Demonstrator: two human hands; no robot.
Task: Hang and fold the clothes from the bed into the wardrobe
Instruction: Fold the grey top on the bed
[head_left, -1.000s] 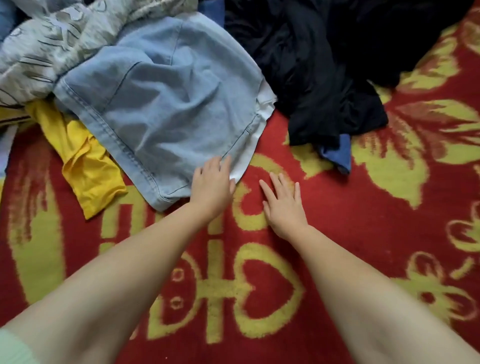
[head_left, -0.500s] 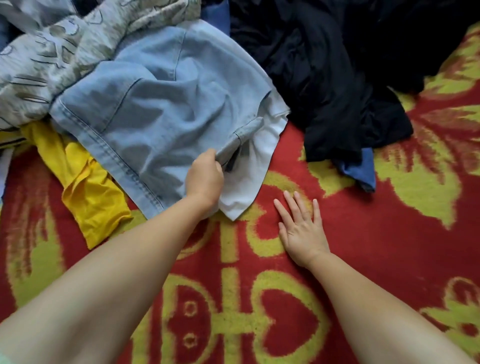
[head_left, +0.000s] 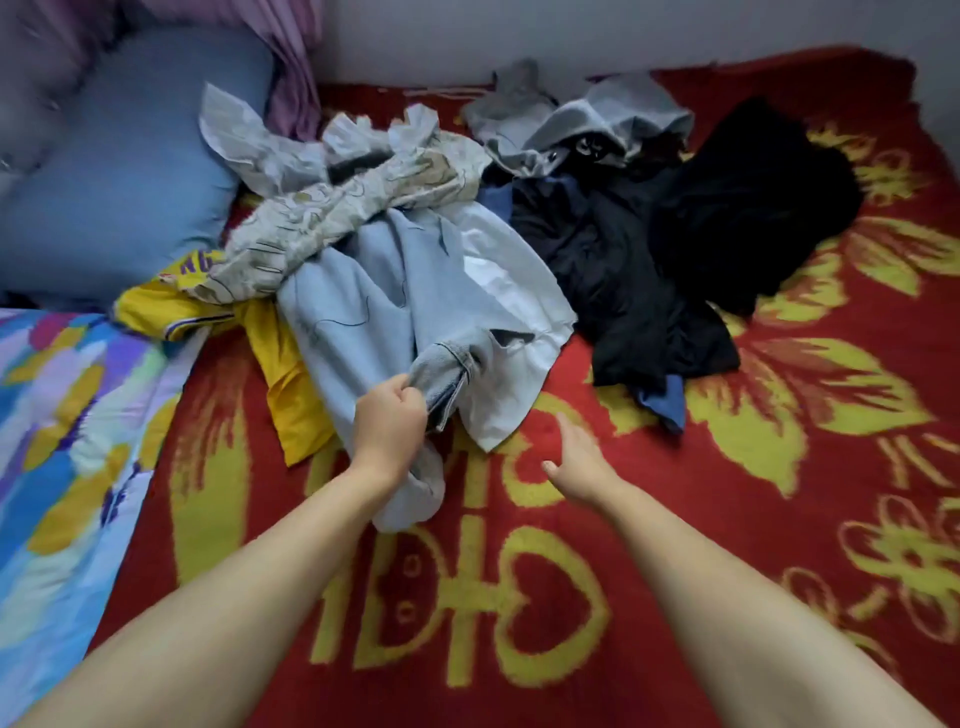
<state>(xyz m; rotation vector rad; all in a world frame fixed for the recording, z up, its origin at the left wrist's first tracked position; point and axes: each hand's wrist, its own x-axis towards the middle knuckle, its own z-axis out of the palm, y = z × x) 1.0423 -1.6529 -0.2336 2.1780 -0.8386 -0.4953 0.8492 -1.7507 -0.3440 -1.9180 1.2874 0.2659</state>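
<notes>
At the far left a bright patterned quilt (head_left: 67, 415) in blue, purple and yellow lies along the bed's edge, with a blue pillow (head_left: 130, 171) behind it. Just right of the pillow a yellow jersey (head_left: 171, 306) with purple trim lies partly under a cream printed garment (head_left: 332, 218). Next comes the light blue denim garment (head_left: 358, 312), spread over the red and yellow bedspread (head_left: 779, 519) near the middle of the bed. The left hand (head_left: 389, 426) has its fingers (head_left: 410, 397) clenched round a bunched hem of this denim, lifting that edge so the cloth hangs below the fist. A white garment (head_left: 514, 291) lies beneath the denim and shows along its right side. The right hand (head_left: 576, 457) sits just beside the white cloth's corner, its fingers released and loosely spread, blurred, holding nothing; whether it touches the bedspread cannot be told. Farther right a heap of black clothes (head_left: 675, 249) covers a scrap of darker blue fabric (head_left: 665, 402), and a grey hooded garment (head_left: 587, 119) lies behind the heap near the wall.
</notes>
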